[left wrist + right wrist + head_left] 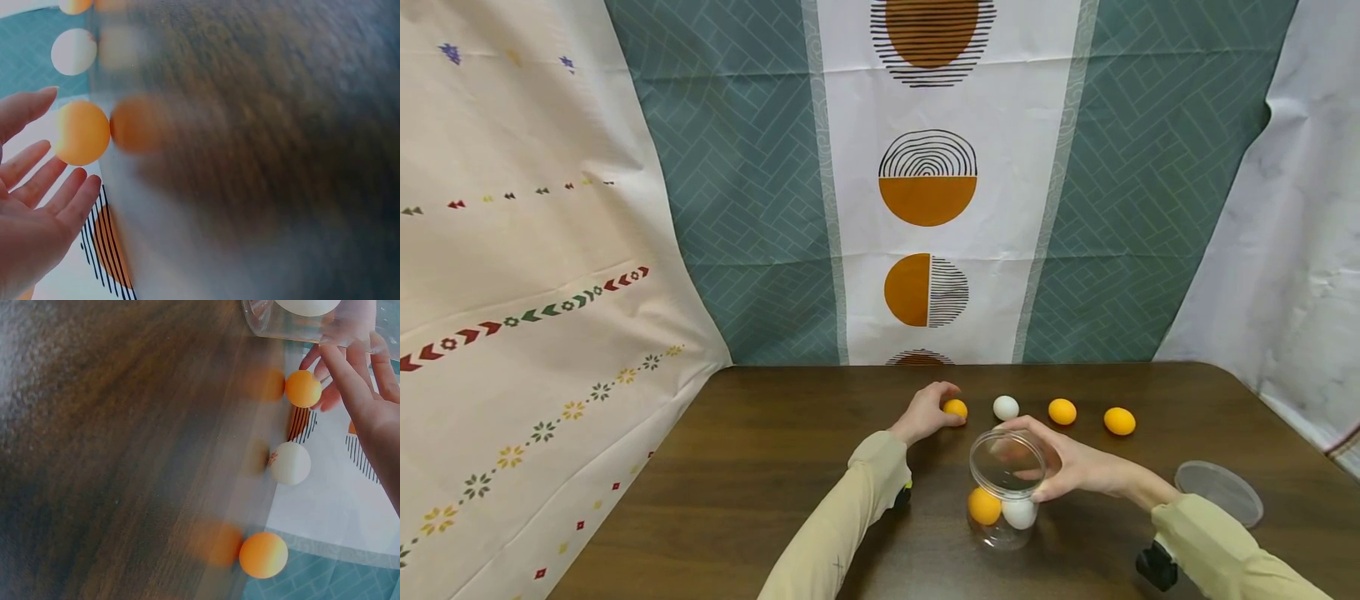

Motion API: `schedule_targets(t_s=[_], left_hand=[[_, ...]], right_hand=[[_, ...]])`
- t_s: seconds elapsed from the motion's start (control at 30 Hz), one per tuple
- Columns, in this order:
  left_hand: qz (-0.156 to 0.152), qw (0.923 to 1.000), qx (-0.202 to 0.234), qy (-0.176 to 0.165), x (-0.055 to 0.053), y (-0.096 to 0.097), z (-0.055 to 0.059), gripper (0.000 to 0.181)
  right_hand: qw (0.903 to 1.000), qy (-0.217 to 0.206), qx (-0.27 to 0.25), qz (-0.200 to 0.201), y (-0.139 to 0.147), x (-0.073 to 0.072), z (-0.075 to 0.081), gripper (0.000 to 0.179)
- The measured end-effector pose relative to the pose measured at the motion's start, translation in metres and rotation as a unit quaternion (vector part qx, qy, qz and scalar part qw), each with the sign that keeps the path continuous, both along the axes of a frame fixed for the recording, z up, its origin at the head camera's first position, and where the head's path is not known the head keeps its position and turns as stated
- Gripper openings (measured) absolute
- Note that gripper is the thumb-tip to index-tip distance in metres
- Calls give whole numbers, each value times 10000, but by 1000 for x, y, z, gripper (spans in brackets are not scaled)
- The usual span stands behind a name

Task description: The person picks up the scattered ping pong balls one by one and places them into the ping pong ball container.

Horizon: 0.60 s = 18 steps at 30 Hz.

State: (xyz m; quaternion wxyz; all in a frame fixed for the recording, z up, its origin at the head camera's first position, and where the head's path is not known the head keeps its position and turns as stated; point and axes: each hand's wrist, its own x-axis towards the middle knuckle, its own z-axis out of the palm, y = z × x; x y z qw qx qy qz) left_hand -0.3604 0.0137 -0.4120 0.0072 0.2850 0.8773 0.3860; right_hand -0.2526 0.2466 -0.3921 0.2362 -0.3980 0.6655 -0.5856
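Observation:
My right hand grips a clear plastic jar near its rim, thumb on the near side and fingers at the far side. The jar is uncapped and stands on the table, with an orange ball and a white ball inside. At another orange ball on the table, my left hand has its thumb and fingers spread around it. In the left wrist view this orange ball still rests on the tabletop, fingers loosely beside it; firm contact cannot be made out.
Right of the left hand, a white ball and two orange balls, one nearer and one farther right, lie in a loose row. A clear round lid lies by the right forearm. Patterned cloths hang behind the brown table.

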Motion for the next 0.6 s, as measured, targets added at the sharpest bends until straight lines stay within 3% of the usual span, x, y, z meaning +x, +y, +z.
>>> schedule_targets(t_s=[0.6], left_hand=[[25, 10000, -2, 90, -4, 3, -5, 43]], right_hand=[[10000, -17, -12, -4, 0, 1, 0, 72]])
